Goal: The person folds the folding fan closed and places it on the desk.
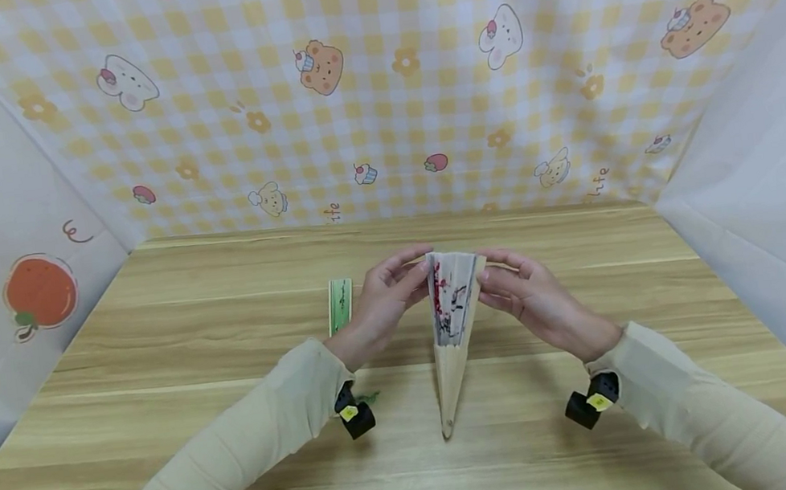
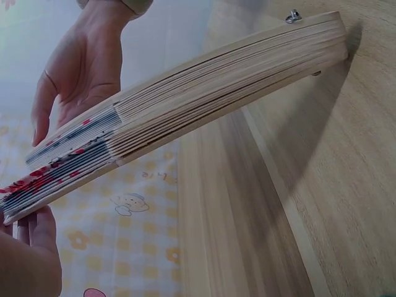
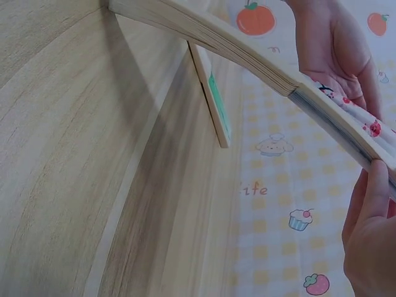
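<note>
A folding fan [image 1: 449, 303] with pale wooden ribs and white cloth printed with red blossoms stands slightly spread, its pivot end low on the table. My left hand [image 1: 390, 298] pinches its upper left edge between thumb and fingers. On the upper right edge, my right hand [image 1: 533, 298] holds the outer rib the same way. In the left wrist view the fan's stacked ribs [image 2: 229, 74] and a metal pivot ring [image 2: 293, 17] show. The right wrist view shows the fan's outer rib [image 3: 247, 46] slanting up off the table.
A flat, pale-edged green strip [image 1: 340, 303] lies left of the fan, partly hidden by my left forearm. Something small and dark green [image 1: 369, 398] peeks out by the left wrist camera. A checked cloth [image 1: 414, 113] hangs behind the wooden table [image 1: 176, 318].
</note>
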`<state>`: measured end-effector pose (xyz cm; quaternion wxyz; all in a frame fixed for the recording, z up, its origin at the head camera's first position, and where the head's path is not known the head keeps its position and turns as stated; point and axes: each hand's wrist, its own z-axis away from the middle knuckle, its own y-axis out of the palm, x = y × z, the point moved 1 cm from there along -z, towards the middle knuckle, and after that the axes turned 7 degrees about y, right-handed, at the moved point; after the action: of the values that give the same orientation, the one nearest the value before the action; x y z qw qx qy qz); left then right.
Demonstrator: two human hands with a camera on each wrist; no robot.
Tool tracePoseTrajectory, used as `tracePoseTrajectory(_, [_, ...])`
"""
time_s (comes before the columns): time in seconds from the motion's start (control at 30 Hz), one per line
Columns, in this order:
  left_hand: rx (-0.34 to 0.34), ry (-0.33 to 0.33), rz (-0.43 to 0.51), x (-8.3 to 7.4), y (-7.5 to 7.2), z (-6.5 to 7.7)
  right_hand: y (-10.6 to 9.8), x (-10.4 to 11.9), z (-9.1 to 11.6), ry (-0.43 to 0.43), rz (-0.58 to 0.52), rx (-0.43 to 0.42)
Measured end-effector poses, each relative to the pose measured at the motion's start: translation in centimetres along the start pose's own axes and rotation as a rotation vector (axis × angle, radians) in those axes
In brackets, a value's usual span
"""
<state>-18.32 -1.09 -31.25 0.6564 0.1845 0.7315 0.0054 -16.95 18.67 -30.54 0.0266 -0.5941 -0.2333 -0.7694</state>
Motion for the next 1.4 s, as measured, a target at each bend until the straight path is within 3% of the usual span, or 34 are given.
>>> tracePoseTrajectory(0.27, [0.067,0.011,-0.006,-0.14,0.23,0.20,0.19,-0.06,0.00,0.010,0.000,-0.015])
tracePoseTrajectory(0.77, [0.043,0.010,-0.004,-0.09,0.57,0.30,0.42,-0.19,0.28,-0.032,0.000,0.078])
tracePoseTrajectory(1.4, [0.013,0.020,-0.001,0.01,0.55,0.31,0.36,-0.25,0.38,-0.018,-0.015,0.116])
